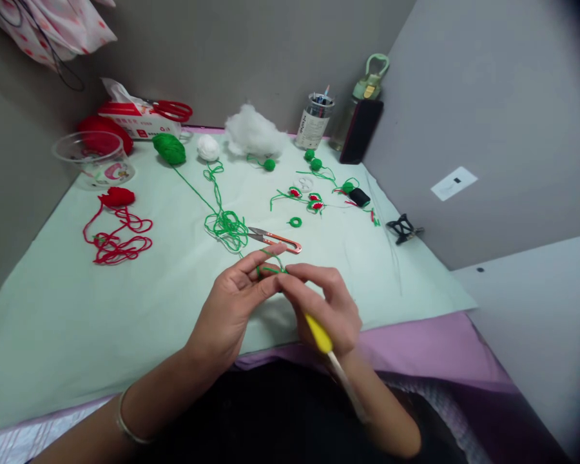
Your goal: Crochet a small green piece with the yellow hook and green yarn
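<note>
My left hand is closed on green yarn, with a strand looped round its fingers. Fingertips of my right hand meet it there, gripping a crochet hook with a yellow handle; the hook's tip is hidden among the fingers. Just beyond my hands lie orange-handled thread snips beside a tangle of green yarn. A small green crocheted ring rests behind the snips, and several small red, white and green crocheted pieces lie farther back.
Along the back are a green yarn ball, a white yarn ball, white stuffing, a pen jar, a bottle and a phone. Red yarn and a clear tub occupy the left. A black stand is right.
</note>
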Demonstrator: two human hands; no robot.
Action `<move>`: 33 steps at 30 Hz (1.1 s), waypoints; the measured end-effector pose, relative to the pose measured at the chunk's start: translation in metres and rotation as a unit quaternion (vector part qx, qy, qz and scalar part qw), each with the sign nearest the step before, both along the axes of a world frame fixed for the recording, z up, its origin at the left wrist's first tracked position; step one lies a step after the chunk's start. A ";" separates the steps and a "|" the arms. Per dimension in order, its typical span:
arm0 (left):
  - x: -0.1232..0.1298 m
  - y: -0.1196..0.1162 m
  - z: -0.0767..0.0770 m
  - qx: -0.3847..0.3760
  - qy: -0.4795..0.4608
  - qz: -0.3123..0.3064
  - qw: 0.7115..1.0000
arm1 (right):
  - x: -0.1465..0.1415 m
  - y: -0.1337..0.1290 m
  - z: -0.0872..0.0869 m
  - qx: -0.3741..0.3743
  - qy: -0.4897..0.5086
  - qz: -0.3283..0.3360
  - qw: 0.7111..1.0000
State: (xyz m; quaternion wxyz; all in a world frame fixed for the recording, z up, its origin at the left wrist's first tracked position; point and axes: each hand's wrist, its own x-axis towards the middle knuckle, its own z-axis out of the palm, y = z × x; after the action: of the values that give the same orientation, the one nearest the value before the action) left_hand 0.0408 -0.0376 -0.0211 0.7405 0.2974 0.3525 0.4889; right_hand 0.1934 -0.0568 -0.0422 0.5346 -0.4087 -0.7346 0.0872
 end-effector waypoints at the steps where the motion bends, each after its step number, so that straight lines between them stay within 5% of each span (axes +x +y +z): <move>1: 0.000 0.000 0.000 -0.017 -0.021 -0.015 1.000 | 0.000 -0.001 -0.001 0.016 -0.021 -0.012 1.000; 4: -0.002 0.002 -0.001 -0.053 -0.064 -0.055 0.995 | -0.001 0.001 0.000 -0.012 0.067 0.004 0.998; 8: -0.006 0.003 -0.002 -0.051 -0.037 -0.030 0.998 | -0.002 0.007 0.005 -0.076 0.261 0.042 0.962; 14: -0.007 0.004 0.003 -0.033 -0.016 -0.019 0.999 | 0.002 0.011 0.008 -0.160 0.366 0.077 0.913; 17: -0.005 0.003 0.003 -0.015 0.002 -0.012 1.000 | 0.002 0.011 0.009 -0.171 0.376 0.098 0.905; 19: -0.002 0.001 0.001 0.015 0.029 0.003 0.999 | 0.000 0.008 0.007 -0.156 0.325 0.086 0.929; 22: 0.002 -0.003 -0.004 0.049 0.048 0.017 0.997 | -0.004 0.002 -0.001 -0.055 0.133 0.008 0.989; 25: 0.004 -0.004 -0.007 0.013 0.002 -0.016 1.000 | -0.005 -0.001 -0.008 0.056 0.007 -0.059 0.997; 29: -0.002 0.002 -0.005 -0.057 -0.070 -0.085 0.992 | -0.001 0.004 -0.002 -0.015 0.128 -0.027 0.991; 33: -0.006 0.005 -0.001 -0.019 -0.008 -0.040 0.999 | 0.003 0.009 0.012 -0.119 0.314 0.024 0.942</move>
State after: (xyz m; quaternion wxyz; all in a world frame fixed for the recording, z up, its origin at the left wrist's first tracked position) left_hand 0.0351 -0.0328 -0.0222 0.7680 0.2928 0.3433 0.4544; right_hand 0.1959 -0.0482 -0.0304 0.6834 -0.4034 -0.5235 0.3101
